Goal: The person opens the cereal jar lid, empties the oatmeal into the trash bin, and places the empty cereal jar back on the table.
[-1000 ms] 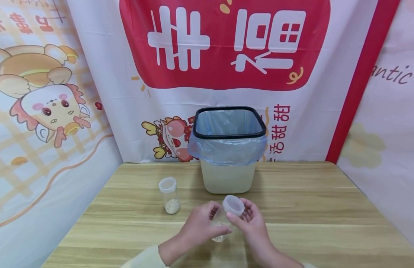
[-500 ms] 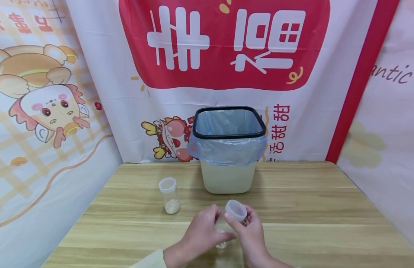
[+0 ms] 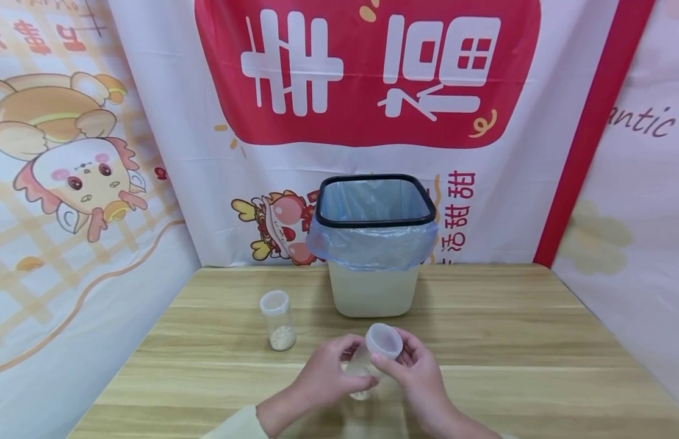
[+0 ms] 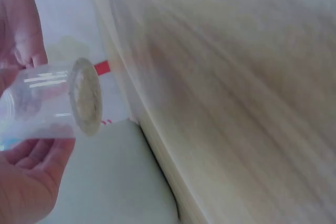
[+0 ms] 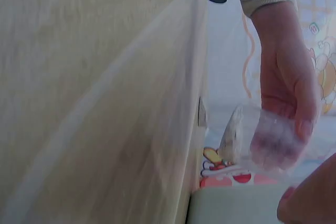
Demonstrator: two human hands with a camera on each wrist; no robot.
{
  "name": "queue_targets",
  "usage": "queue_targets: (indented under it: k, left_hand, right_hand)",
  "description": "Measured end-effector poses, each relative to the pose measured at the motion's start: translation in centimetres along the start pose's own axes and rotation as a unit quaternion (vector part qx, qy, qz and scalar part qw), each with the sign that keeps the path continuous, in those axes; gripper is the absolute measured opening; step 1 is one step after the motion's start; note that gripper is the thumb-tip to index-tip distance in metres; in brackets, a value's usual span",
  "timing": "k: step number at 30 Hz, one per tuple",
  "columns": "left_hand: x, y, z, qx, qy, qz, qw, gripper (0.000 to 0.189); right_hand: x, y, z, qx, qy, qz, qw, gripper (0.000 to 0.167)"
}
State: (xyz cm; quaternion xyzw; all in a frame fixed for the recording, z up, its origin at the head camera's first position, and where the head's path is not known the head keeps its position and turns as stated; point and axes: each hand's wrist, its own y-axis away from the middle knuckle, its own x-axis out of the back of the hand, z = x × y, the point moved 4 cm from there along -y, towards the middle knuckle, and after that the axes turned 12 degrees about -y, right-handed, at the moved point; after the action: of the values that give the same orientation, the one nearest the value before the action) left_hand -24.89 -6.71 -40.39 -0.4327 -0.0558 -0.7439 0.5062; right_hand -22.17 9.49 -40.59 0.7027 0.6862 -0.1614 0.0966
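A clear plastic jar (image 3: 360, 361) is held tilted in front of me, pale grains lying at its bottom, seen through the wall in the left wrist view. My left hand (image 3: 327, 371) grips the jar's body, thumb on the near side. Up at the top, my right hand (image 3: 420, 375) holds the whitish translucent lid (image 3: 384, 340) between thumb and fingers. The lid sits on the jar's mouth. A second jar (image 3: 277, 320), similar and also lidded, stands upright on the table to the left with pale grains in its base.
A cream bin (image 3: 374, 292) with a black rim and a blue bag liner stands at the back middle of the wooden table (image 3: 509, 329). Printed cloths hang behind it and along both sides.
Both hands and the jar dipped slightly right and nearer, then came back up and left. The right hand's fingers shifted a little around the lid. The standing jar stayed put.
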Motion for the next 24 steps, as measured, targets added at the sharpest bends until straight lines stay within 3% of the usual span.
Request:
queue_targets:
  k: [7,13,16,20,24]
  left_hand:
    - [0.6,0.0,-0.7,-0.017,0.029,-0.043,0.9985,0.048]
    - [0.4,0.1,-1.1,-0.024,0.051,-0.087,0.9946,0.036]
    - [0.2,0.2,-1.1,-0.021,0.056,-0.094,0.9938,0.036]
    - [0.2,0.3,-1.0,-0.010,0.058,-0.093,0.9939,0.038]
    - [0.6,0.2,-0.8,0.003,0.047,-0.062,0.9969,0.042]
  right_hand:
    - [0.8,-0.8,-0.5,-0.009,0.002,-0.119,0.9929,0.059]
    - [1.5,-1.1,-0.2,-0.021,0.009,-0.227,0.9737,0.061]
    - [1.6,-1.1,-0.1,-0.024,0.003,-0.259,0.9657,0.061]
    - [1.5,-1.1,-0.3,-0.033,-0.008,-0.244,0.9692,0.066]
    - [1.0,-1.0,-1.0,-0.031,-0.026,-0.156,0.9869,0.069]
